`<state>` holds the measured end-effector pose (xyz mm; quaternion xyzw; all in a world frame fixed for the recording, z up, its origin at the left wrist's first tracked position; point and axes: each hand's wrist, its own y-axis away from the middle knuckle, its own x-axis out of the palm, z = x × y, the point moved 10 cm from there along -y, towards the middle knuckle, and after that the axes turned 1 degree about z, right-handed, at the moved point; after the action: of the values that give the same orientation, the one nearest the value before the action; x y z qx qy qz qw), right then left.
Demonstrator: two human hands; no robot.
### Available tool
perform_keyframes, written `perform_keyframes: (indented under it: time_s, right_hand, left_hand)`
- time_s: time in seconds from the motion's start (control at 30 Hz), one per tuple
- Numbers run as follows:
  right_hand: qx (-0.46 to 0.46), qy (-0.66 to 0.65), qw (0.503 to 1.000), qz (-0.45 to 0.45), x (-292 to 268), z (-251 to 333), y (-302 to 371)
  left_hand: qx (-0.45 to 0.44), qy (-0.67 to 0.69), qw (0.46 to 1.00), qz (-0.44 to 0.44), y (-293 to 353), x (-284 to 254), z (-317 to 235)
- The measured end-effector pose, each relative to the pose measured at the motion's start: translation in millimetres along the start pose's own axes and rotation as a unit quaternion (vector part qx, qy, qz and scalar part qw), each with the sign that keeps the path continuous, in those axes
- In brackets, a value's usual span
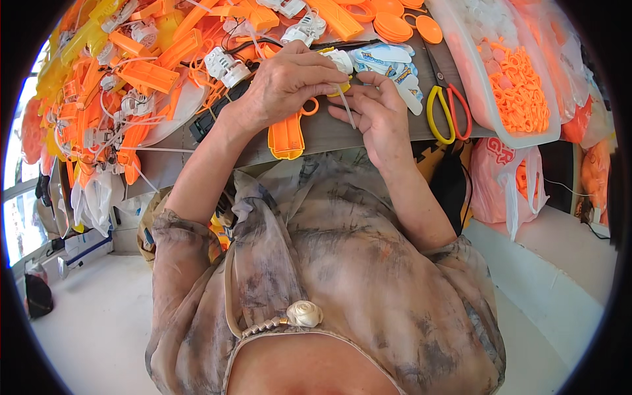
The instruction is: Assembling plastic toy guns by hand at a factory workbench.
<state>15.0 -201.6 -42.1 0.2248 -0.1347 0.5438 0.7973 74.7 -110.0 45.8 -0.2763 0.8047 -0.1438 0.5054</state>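
Note:
Above the table edge, my left hand (286,82) is closed, its thumb and fingers pinching near the top of a thin, translucent white plastic strip (349,110). Close beyond those fingertips is a small white plastic part (340,60) with some yellow at its lower side, partly hidden by the hand. My right hand (380,118) is turned palm up just right of the strip, its fingers loosely curled and apart. Whether it touches the strip is unclear. Below my left hand lies an orange toy-like plastic shell (287,137) with an orange ring at its upper right.
Orange plastic shells (151,76) and white mechanisms (226,66) are heaped at left. Scissors (446,99) with yellow and red handles lie right of printed cards (395,69). Orange discs (393,26) sit behind. A translucent bin (484,108) holds small orange pieces; a pink bag (494,191) hangs below.

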Motion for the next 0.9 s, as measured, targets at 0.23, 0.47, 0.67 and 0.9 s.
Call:
perform_keyframes:
  time_s: [0.23, 0.47, 0.67, 0.9]
  right_hand:
    - [-0.019, -0.056, 0.998, 0.004, 1.8, -7.6, 3.6]
    - [-0.03, -0.068, 0.997, 0.004, 1.6, -8.7, 6.0]
    - [-0.033, -0.079, 0.996, 0.007, 1.3, -9.1, 6.0]
    - [-0.048, -0.098, 0.994, 0.019, 1.0, -9.4, 6.4]
  left_hand:
    - [-0.013, 0.026, 1.0, -0.001, -1.7, -3.5, 3.8]
    - [0.01, -0.004, 1.0, 0.01, 0.4, 0.1, -0.1]
    - [-0.012, 0.006, 0.999, 0.032, 3.4, 4.9, 0.9]
    - [0.0, -0.006, 0.999, 0.035, 3.7, 5.7, -1.1]
